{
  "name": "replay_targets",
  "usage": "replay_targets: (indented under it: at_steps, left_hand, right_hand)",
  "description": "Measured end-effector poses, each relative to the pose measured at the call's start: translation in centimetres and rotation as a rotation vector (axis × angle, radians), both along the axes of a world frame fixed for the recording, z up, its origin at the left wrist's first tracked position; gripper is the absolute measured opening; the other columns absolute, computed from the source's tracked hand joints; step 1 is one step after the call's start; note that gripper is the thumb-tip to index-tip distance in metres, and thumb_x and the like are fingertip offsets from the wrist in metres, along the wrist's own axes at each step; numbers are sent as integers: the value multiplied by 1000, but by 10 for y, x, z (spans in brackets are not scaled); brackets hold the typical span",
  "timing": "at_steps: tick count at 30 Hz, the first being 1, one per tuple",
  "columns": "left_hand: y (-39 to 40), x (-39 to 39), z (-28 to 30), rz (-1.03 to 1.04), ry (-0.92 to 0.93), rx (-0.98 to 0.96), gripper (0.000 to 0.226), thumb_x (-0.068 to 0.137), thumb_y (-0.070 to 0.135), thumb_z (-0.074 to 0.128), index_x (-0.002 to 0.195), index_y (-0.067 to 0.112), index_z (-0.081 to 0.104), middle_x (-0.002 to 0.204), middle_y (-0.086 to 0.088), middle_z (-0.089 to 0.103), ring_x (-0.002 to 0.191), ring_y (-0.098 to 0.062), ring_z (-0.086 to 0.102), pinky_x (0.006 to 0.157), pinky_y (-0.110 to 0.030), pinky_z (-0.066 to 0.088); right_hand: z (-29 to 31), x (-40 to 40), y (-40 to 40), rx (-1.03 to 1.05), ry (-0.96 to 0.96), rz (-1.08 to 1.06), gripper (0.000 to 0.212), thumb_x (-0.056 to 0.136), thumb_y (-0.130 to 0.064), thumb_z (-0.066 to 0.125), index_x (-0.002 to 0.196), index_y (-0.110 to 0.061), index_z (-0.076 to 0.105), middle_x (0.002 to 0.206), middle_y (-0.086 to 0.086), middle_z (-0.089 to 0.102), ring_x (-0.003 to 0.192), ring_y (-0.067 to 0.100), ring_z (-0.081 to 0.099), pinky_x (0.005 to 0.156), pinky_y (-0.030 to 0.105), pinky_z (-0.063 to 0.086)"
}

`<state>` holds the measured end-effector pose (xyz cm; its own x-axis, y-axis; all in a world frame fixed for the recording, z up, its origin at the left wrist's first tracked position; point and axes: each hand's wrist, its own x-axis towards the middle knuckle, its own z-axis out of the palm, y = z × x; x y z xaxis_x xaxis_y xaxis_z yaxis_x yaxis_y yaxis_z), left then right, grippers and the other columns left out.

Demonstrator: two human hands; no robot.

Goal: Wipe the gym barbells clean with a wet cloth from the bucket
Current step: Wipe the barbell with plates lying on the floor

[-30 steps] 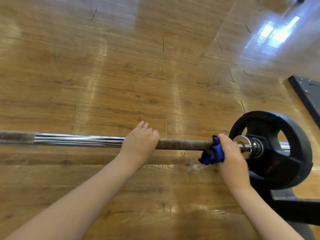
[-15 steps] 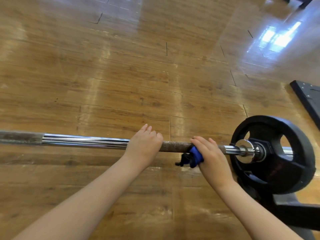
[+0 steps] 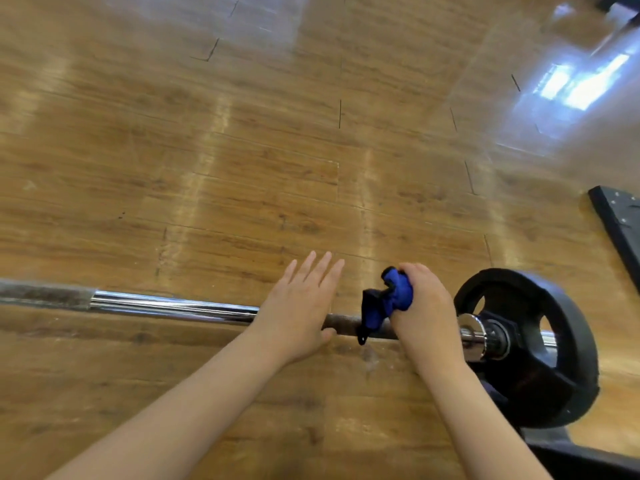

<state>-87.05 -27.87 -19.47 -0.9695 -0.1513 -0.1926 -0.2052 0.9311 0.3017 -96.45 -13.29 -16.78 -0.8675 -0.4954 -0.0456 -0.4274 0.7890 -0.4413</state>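
Barbell [image 3: 173, 304] runs horizontally across the lower middle of the frame, above a wooden floor [image 3: 242, 150]. Its shaft is chrome at centre-left and dull, rust-brown under and between the hands. A black weight plate [image 3: 554, 386] sits on the sleeve at lower right.

Left hand [image 3: 298, 310]: released, fingers straight and together, pointing toward the top of the frame, palm resting on the shaft where chrome meets the rough section.

Right hand [image 3: 424, 310]: clenched around a blue cloth [image 3: 393, 297], pressing it onto the rough section just left of the chrome collar. A dark tail of cloth hangs over the shaft between the two hands.

Black mat edge [image 3: 620, 216] at right edge, well apart from the bar.
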Motion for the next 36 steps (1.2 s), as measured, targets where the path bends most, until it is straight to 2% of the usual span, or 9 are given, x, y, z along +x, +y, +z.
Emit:
replay_targets:
  at_steps: [3, 5, 8, 12, 15, 18, 21, 25, 36]
  left_hand:
    - [9, -16, 39, -10, 310, 4, 103, 71, 38, 77, 150, 8, 18, 156, -12, 18, 144, -26, 17, 115, -36, 12]
    - [13, -26, 47, -20, 373, -37, 93, 51, 28, 89, 132, 4, 52, 137, -16, 51, 127, -31, 49, 103, -42, 37]
    - [10, -31, 54, -19, 370, -35, 67, 48, 15, 90, 110, 3, 68, 118, -15, 65, 110, -30, 62, 91, -40, 50]
    - [9, -30, 81, -18, 451, -66, 33, 73, 7, 58, 104, 2, 70, 111, -14, 69, 104, -28, 66, 88, -37, 52]
    - [7, -39, 115, -16, 423, -59, 40, 76, 12, 40, 99, 5, 73, 105, -10, 71, 100, -23, 68, 86, -33, 52]
    - [5, -53, 143, 10, 382, -74, 36, 73, 14, 48, 96, 4, 73, 101, -11, 72, 96, -23, 69, 83, -34, 54]
    - [7, -68, 169, 80, 347, -102, 34, 62, 9, 69, 95, 4, 74, 97, -12, 73, 93, -25, 70, 81, -35, 55]
    - [16, -87, 204, 147, 261, -102, 55, 38, 7, 87, 91, 3, 74, 94, -12, 73, 90, -25, 70, 78, -35, 56]
    - [-7, -126, 341, 322, 323, -174, 58, 39, 10, 89, 95, 4, 74, 95, -12, 73, 91, -27, 70, 77, -38, 56]
  right_hand:
    - [17, 0, -19, 1, -82, 36, 60, 77, 7, 63, 133, -10, 46, 129, 1, 48, 117, 15, 47, 89, 11, 31]
    - [30, -2, -27, -38, -86, 90, 61, 73, 10, 64, 129, -9, 46, 127, 1, 43, 110, 17, 50, 89, 20, 41]
    - [55, -7, -35, -51, -102, 120, 57, 75, 8, 67, 124, -8, 44, 118, -4, 33, 94, 16, 53, 77, 27, 50]
    - [94, -13, -36, -30, -189, 280, 54, 74, 6, 65, 120, -14, 44, 113, -10, 29, 90, 19, 56, 75, 30, 50]
    - [129, -24, -32, 13, -333, 395, 75, 74, -7, 73, 137, -20, 34, 126, -16, 23, 110, 12, 50, 84, 19, 45]
    - [157, -48, -26, 123, -395, 476, 115, 68, -36, 82, 152, -23, 4, 139, -24, 5, 129, -4, 15, 105, 12, 19]
    - [180, -70, -22, 340, -249, 491, 118, 71, -52, 75, 152, -18, -5, 158, -6, -4, 145, 10, -4, 117, 26, 5]
    - [213, -85, -20, 512, -190, 467, 114, 77, -51, 71, 151, -18, -9, 160, 3, -7, 146, 21, -10, 118, 38, 4]
    - [351, -105, -60, 450, -74, 488, 105, 84, -55, 61, 151, -17, -11, 160, -1, -5, 146, 18, -8, 117, 43, 2]
